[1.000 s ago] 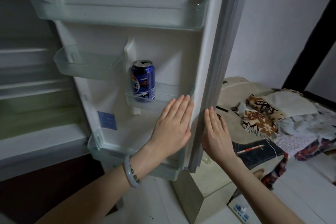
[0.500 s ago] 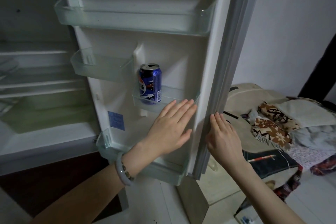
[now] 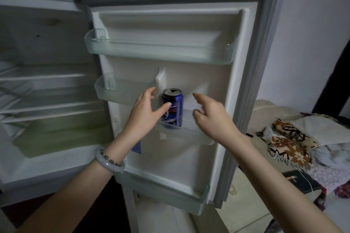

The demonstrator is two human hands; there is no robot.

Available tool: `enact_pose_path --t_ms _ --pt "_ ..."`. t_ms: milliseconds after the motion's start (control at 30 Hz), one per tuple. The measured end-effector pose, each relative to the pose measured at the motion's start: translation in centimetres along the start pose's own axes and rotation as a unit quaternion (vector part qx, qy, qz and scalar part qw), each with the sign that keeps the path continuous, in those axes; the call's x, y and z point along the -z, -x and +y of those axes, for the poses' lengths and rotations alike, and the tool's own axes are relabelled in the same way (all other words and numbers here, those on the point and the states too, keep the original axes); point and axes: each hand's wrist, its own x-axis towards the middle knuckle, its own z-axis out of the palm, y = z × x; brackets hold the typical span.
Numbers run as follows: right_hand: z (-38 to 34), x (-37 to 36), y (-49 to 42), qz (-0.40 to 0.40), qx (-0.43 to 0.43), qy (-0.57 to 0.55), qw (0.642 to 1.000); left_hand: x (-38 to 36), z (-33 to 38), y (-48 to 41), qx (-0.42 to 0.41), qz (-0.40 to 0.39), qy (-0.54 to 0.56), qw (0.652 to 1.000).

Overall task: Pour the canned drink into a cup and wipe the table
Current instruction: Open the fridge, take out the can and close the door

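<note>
Head view: the blue cylindrical aluminium drink can (image 3: 172,108) is seen upright in the clear plastic door shelf (image 3: 197,132) of an open white fridge (image 3: 189,157), between both hands' fingers (image 3: 147,93). The left hand (image 3: 144,113) is spread, thumb before the can, no grip closed; the right hand (image 3: 212,117) is loosely curled, empty. Nothing is poured or wiped yet. Room is left above the fingers; the shelf's front lip must likely be cleared.

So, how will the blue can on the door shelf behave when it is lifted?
The can looks metal, so probably stiff; in a fridge door, perhaps cold and slippery. It stands upright, tall and narrow, behind a low shelf rim, so a push may tip it.
</note>
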Motion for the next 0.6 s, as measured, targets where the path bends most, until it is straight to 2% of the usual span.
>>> enact_pose_path --t_ms 133,300,467,600 --pt "-0.8 -1.3 -3.1 -0.108 -0.116 -0.073 0.985 -1.0 0.6 -0.8 0.014 -0.022 -0.011 1.0" --pt "1.1 -2.9 -5.5 -0.163 -0.234 -0.177 0.942 -2.2 1.0 -2.0 0.066 -0.046 -0.006 0.997" --pt "2.4 -3.8 -5.8 -0.174 -0.263 -0.237 0.919 -3.0 1.4 -2.3 0.071 -0.026 -0.054 0.996" --pt "2.6 -3.5 -5.4 -0.189 -0.249 -0.268 0.911 -3.0 1.8 -2.1 0.053 -0.013 -0.083 0.995"
